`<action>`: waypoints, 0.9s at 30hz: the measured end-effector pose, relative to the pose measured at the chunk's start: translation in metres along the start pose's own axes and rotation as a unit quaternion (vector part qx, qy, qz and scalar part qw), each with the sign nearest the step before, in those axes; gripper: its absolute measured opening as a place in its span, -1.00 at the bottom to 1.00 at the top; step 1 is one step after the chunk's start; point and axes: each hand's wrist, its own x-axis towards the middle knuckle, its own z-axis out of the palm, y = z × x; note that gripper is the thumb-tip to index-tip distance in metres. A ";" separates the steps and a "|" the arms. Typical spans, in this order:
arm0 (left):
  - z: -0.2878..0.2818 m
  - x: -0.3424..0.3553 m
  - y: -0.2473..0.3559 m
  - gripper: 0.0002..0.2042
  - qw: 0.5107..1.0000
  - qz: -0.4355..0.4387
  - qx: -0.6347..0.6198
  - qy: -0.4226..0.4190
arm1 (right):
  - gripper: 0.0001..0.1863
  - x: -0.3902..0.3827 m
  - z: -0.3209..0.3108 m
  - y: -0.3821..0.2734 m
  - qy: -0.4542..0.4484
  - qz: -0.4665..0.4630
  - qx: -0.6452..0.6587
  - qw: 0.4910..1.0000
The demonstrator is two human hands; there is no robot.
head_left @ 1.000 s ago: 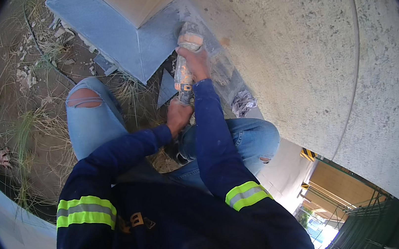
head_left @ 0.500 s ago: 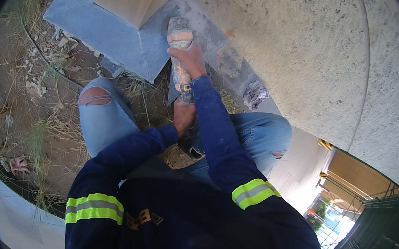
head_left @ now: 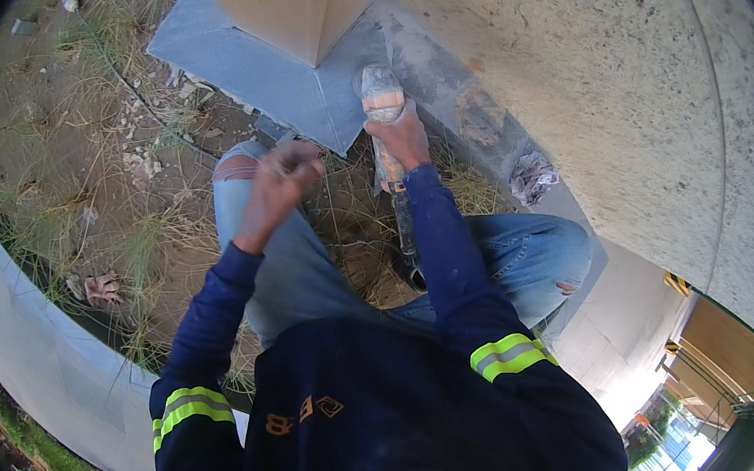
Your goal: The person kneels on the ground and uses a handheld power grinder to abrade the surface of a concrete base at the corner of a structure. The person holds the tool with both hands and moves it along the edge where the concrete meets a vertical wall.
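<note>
A dust-covered orange and grey angle grinder (head_left: pixel 383 103) rests its head against the grey-blue slab (head_left: pixel 282 78) beside the concrete. My right hand (head_left: pixel 403 138) is wrapped round its body just behind the head. The rear of the grinder points back toward my shoe, partly covered by my right forearm. My left hand (head_left: pixel 282 186) is raised off the tool, above my left knee. Its fingers look bent but are smeared by motion, so I cannot make out whether they hold anything.
A tan column (head_left: pixel 302 9) rises from the slab. Rough concrete (head_left: pixel 579 41) spans the right side. Crumpled plastic or paper (head_left: pixel 533 177) lies by its foot. Left, a cord (head_left: pixel 138 91) crosses dirt with dry grass and broken chips (head_left: pixel 142 161); a pinkish crumpled item (head_left: pixel 102 288) lies lower.
My left hand has let go of the grinder's rear end and swung up and left, over my knee. The right hand keeps its grip. The whole view has shifted slightly.
</note>
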 end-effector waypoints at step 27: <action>-0.047 0.217 -0.053 0.03 0.739 -0.256 -0.023 0.623 | -0.18 0.040 -0.008 -0.007 -0.022 -0.022 0.118 0.993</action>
